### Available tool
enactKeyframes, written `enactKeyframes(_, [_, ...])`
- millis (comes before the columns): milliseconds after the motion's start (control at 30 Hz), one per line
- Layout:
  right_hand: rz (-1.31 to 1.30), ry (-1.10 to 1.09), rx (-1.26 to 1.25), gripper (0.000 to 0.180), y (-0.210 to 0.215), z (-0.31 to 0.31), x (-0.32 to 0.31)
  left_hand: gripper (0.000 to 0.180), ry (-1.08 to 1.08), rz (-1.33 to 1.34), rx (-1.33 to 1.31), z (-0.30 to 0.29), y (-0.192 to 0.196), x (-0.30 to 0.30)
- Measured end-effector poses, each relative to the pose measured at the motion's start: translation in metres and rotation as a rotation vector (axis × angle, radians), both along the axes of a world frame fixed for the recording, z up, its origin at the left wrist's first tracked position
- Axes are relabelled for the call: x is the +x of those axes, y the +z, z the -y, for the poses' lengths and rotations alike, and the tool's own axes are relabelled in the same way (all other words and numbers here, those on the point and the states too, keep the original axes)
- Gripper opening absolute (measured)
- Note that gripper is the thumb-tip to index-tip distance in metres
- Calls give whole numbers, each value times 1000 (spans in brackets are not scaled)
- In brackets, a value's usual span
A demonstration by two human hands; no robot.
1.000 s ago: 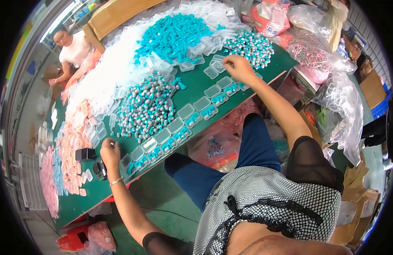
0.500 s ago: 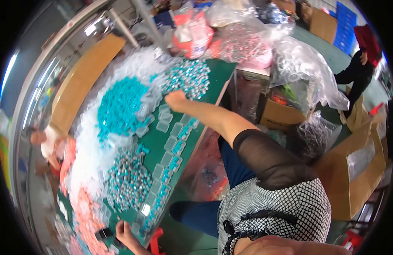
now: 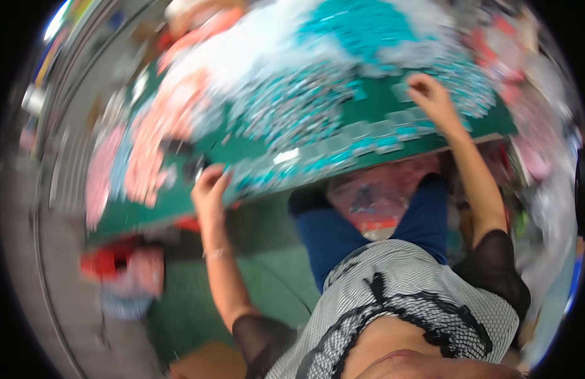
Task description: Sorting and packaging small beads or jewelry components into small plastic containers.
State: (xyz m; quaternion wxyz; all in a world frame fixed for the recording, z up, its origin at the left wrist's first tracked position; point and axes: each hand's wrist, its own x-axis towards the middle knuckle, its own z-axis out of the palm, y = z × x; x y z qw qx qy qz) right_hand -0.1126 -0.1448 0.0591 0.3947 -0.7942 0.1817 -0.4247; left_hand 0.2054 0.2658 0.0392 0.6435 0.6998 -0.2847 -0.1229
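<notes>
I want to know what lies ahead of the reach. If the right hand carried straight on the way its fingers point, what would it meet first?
Probably the heap of small teal-and-silver packets just beyond the right hand on the green table; blur leaves the gap unclear.

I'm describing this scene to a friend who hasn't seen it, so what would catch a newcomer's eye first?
First, the green table, heaped with teal pieces at the top, white ones beside them and pink ones to the left; motion blur hides what they are. Next, the row of clear trays along the near edge. The right hand reaches to the row's far end, and the left hand rests at the table's near edge.
</notes>
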Motion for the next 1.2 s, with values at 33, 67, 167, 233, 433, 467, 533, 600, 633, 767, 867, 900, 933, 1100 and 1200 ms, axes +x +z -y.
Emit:
enactKeyframes(33, [-37,103,91,12,4,-23,6,15,5,14,-18,-5,5,-2])
enactKeyframes(67, [-83,181,164,11,8,-40,14,15,12,8,-32,-8,1,-2])
enactKeyframes(167, [-112,446,413,14,4,-101,52,16,102,-62,-31,-32,-7,-6])
enactKeyframes(233, [-158,527,522,16,2,-134,77,16,123,-76,-46,-41,-15,-6])
enactKeyframes(433, [-285,777,599,20,-4,-207,137,11,64,-83,-37,-42,-29,-17])
enactKeyframes(467, [-299,793,569,18,-5,-219,146,11,68,-91,-39,-42,-34,-17])
enactKeyframes(533, [-260,818,463,13,-18,-234,168,11,70,90,45,-41,-39,-18])
enactKeyframes(600, [-238,747,335,12,-27,-249,183,13,72,196,91,-40,-40,-18])
enactKeyframes(633, [-270,676,103,13,-29,-253,191,13,64,285,55,-39,-44,-15])
enactKeyframes(767, [-250,446,-410,11,-46,-262,211,16,58,491,44,-35,-49,-11])
enactKeyframes(867, [-258,387,-469,10,-52,-270,217,16,65,544,73,-34,-49,-11])
enactKeyframes(900, [-316,394,-463,9,-53,-271,218,16,67,566,111,-34,-51,-10])
enactKeyframes(933, [-318,396,-463,9,-55,-273,219,16,68,589,148,-35,-52,-10])
enactKeyframes(1100, [-282,327,-654,7,-57,-277,222,14,72,631,226,-36,-51,-9])
enactKeyframes(1200, [-304,334,-679,6,-54,-280,222,14,60,664,265,-37,-48,-7])
